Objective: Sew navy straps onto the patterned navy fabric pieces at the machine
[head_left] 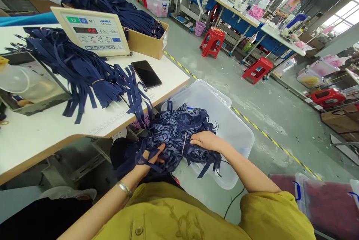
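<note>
A heap of navy lace garments (175, 131) lies partly in a clear plastic bin (224, 109) on the floor beside my lap. My left hand (153, 157) is curled into the near edge of the heap, with a navy strap across its fingers and a bracelet on its wrist. My right hand (206, 141) lies on top of the lace with its fingers bent into the fabric. A thin pale sliver stands between the two hands.
The white work table (42, 135) at left carries bundled navy straps (84, 71), a black phone (146, 74), a sewing-machine control panel (92, 32) and a cardboard box (148, 42) of straps. Red stools (212, 41) and other workstations line the aisle; a person sits at far right.
</note>
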### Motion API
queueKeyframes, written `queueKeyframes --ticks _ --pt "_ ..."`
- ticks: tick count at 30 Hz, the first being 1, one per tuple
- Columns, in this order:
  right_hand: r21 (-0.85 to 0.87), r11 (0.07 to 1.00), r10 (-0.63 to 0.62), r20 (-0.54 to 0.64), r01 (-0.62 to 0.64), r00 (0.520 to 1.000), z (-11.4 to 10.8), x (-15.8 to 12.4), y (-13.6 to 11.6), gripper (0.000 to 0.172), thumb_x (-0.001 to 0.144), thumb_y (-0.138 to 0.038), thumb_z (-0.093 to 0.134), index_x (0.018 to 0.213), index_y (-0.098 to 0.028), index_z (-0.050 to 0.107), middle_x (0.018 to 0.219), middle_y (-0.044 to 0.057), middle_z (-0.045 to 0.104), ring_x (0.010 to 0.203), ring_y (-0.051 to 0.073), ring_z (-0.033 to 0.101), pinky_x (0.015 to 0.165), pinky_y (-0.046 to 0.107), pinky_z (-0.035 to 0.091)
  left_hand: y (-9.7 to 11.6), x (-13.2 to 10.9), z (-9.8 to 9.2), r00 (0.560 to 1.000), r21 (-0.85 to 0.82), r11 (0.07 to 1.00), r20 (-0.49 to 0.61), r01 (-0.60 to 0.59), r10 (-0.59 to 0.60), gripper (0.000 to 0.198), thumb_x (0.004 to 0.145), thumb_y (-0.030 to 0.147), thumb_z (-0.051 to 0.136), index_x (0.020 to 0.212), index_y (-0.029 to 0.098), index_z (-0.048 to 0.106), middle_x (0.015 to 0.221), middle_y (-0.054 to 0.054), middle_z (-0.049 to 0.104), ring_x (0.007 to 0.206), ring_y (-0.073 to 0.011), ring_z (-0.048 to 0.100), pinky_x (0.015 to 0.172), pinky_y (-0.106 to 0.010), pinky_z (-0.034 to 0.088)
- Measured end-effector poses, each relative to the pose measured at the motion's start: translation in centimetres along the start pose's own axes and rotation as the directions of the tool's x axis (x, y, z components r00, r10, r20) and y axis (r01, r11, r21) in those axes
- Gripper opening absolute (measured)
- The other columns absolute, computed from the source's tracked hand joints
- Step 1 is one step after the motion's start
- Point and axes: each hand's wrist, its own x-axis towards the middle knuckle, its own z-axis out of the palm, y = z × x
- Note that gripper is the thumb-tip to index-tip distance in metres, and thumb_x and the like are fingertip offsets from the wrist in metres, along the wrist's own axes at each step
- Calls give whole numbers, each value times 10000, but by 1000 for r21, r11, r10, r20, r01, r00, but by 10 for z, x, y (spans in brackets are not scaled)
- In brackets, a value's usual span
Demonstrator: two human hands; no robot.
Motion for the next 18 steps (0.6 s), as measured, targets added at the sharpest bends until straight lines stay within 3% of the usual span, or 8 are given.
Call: queueKeyframes --ticks 2,4,6,9,12,14,16,18 --pt "9 998 69 -158 -68 985 -3 7 1 278 958 -432 443 1026 -242 635 924 25 707 809 171 657 663 255 457 -5 -5 4 997 -57 997 57 49 -46 394 929 460 443 1162 167 566 1111 -93 645 885 -173 652 762 -365 551" --pt "-12 983 163 -387 -182 908 -4 17 5 441 908 -520 491 1223 -220 559 1200 102 625 1084 250 582 866 355 444 -7 -11 3 991 -91 993 121 70 -59 439 958 469 322 1170 192 589 1148 -109 659 878 -186 676 734 -350 561" --pt "-27 964 221 -485 -266 846 -1 28 12 653 842 -575 558 1344 -167 469 1340 168 516 1220 323 473 969 446 377 -6 -17 -4 983 -93 993 172 77 -60 476 962 446 254 1183 205 600 1124 -110 683 862 -205 691 712 -354 565" --pt "35 966 251 -374 -257 893 9 38 20 667 819 -547 605 1337 -144 486 1210 155 606 1078 289 558 899 405 425 -3 -22 -28 974 -38 998 222 55 -46 401 909 408 380 1171 209 609 1037 -92 715 867 -221 689 741 -359 562" --pt "48 995 100 -334 -89 937 19 31 16 283 865 -298 610 1138 -231 645 1037 55 671 905 194 570 841 326 431 10 -22 -66 969 88 996 243 18 -39 315 809 381 522 1024 203 669 892 -82 724 812 -244 685 742 -376 554" --pt "-21 999 -43 -357 38 933 23 19 6 261 858 -154 574 1078 -258 669 1038 31 671 868 178 527 820 325 419 31 -20 -84 975 181 983 220 -14 -27 290 836 362 482 959 194 685 906 -106 706 865 -267 671 815 -429 527" --pt "-103 991 -123 -390 89 913 23 6 -7 289 863 -106 540 1082 -252 660 1071 39 669 852 183 495 797 346 410 63 -12 -87 976 233 968 214 -92 41 298 885 349 441 1055 227 653 1077 -100 665 1036 -250 615 963 -435 452" --pt "-155 982 -162 -420 105 893 21 -3 -21 268 894 -103 505 1072 -238 653 1071 42 674 851 182 493 795 358 408 94 1 -72 929 261 912 278 -316 242 379 865 329 514 1238 267 545 1314 -81 550 1219 -236 499 1051 -426 384"
